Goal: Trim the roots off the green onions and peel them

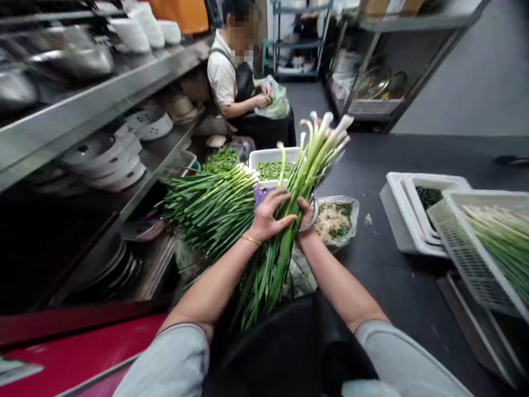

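Green scallions (306, 184) fill both hands (269, 215) (305, 212) between shelf edge (103, 102) and floor (367, 270).

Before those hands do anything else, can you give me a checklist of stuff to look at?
1. Left hand holding the green onion bunch: ok.
2. Right hand holding it too: ok.
3. White ends pointing away from the person: ok.
4. Bunch not touching the green pile beside it: cannot tell, they overlap in view.
5. Plastic bag beyond the right hand open: ok.
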`<state>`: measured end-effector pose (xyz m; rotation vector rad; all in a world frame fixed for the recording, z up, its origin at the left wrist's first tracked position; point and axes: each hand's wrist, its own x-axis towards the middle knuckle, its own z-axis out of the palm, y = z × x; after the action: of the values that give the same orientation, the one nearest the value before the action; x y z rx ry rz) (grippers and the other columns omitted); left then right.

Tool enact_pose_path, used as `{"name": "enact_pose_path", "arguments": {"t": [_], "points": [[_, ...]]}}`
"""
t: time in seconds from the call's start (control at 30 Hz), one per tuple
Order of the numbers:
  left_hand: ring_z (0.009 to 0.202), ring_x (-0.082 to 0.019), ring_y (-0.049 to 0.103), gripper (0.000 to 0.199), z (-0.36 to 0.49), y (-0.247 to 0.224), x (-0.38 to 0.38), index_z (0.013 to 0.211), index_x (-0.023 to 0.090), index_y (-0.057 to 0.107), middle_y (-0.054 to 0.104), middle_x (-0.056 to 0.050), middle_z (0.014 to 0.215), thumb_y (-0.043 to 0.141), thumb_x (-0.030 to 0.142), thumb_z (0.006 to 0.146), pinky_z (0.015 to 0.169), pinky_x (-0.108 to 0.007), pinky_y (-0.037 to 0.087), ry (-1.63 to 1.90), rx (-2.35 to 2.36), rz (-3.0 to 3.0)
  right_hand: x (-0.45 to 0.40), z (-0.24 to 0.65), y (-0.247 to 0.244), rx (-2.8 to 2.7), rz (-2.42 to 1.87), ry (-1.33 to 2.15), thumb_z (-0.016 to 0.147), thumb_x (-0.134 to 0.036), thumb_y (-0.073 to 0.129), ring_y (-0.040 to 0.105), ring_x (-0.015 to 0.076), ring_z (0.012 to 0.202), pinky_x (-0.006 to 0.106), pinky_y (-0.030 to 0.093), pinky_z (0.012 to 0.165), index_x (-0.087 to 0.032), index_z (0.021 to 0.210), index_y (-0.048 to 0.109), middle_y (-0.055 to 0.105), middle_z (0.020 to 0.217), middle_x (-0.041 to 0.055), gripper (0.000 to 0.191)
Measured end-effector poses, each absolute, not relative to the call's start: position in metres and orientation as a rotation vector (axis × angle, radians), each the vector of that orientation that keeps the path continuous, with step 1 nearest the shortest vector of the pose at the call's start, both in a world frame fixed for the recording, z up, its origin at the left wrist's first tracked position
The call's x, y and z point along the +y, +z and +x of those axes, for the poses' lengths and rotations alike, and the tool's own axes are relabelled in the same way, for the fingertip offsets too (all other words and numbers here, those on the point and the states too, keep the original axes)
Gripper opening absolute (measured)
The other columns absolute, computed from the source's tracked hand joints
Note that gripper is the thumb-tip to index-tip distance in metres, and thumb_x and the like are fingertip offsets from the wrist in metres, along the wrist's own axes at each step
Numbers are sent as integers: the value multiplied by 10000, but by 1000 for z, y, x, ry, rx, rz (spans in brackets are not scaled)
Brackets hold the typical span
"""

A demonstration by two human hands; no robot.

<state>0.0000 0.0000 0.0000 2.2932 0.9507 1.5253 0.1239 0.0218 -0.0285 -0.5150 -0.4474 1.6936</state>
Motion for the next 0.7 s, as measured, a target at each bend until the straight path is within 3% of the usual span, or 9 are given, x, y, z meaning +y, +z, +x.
{"name": "enact_pose_path", "arguments": {"t": [0.13, 0.3, 0.5, 0.7], "points": [[1139, -237, 603, 250, 8, 16, -16, 1025, 163, 669, 660, -120, 1056, 702, 276, 805, 975, -420, 499, 1484, 700, 2229, -4, 134, -24, -494, -493, 1714, 651, -458, 674, 627, 239, 1093, 380, 543, 919, -215, 828, 630, 712, 868, 20, 304], [996, -224, 643, 235, 8, 37, -26, 865, 151, 692, 682, -101, 912, 761, 342, 746, 920, -405, 510, 1492, 710, 2014, -20, 137, -15, -574, -480, 1654, 627, -492, 686, 637, 261, 1069, 398, 564, 871, -238, 853, 638, 708, 838, 21, 344], [1091, -246, 639, 242, 18, 53, -40, 938, 152, 708, 711, -119, 995, 667, 362, 824, 979, -408, 479, 1394, 692, 1857, -34, 144, -4, -539, -503, 1568, 638, -539, 653, 656, 258, 1012, 402, 578, 807, -260, 852, 623, 707, 868, 20, 352], [1155, -253, 606, 294, 28, 104, -53, 1058, 185, 698, 688, -98, 1167, 691, 269, 777, 1050, -446, 408, 904, 733, 2450, -46, 153, 14, -543, -462, 1482, 692, -549, 605, 628, 225, 1042, 413, 551, 877, -242, 856, 610, 704, 917, 11, 348]]}}
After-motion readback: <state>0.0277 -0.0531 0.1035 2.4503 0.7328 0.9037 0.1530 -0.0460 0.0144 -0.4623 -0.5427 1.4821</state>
